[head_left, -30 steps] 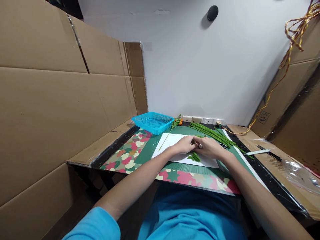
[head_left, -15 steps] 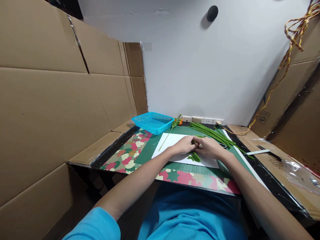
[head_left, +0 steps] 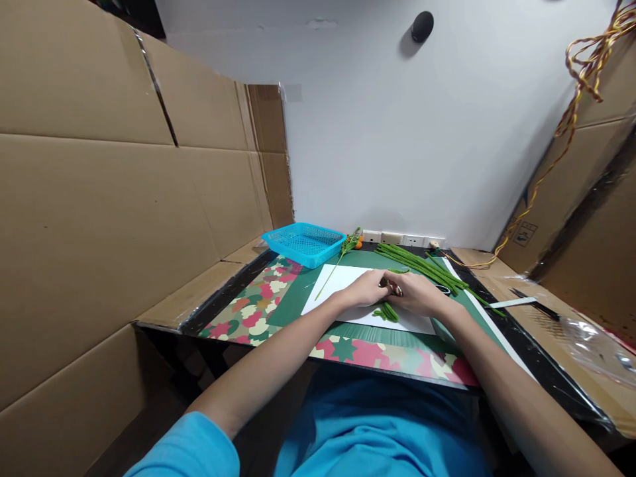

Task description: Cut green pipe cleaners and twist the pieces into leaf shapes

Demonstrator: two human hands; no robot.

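My left hand [head_left: 366, 287] and my right hand [head_left: 413, 293] meet over a white sheet of paper [head_left: 322, 291], fingers bent and pressed together. A short green pipe cleaner piece [head_left: 399, 270] shows just past the fingertips, and both hands seem closed on it; the grip itself is mostly hidden. Something small and shiny glints between the fingers, too small to name. Right below the hands, several bent green pipe cleaner pieces [head_left: 387, 312] lie on the paper. A flower with a long green stem [head_left: 342, 255] and orange bloom rests at the paper's far left.
A bundle of long green pipe cleaners [head_left: 422, 266] lies behind my right hand, with a scissors handle [head_left: 443, 289] partly showing. The blue basket [head_left: 304, 245] stands at the back left. To the right are a white strip [head_left: 514, 302], a black pen-like tool [head_left: 546, 310] and a plastic bag [head_left: 596, 348].
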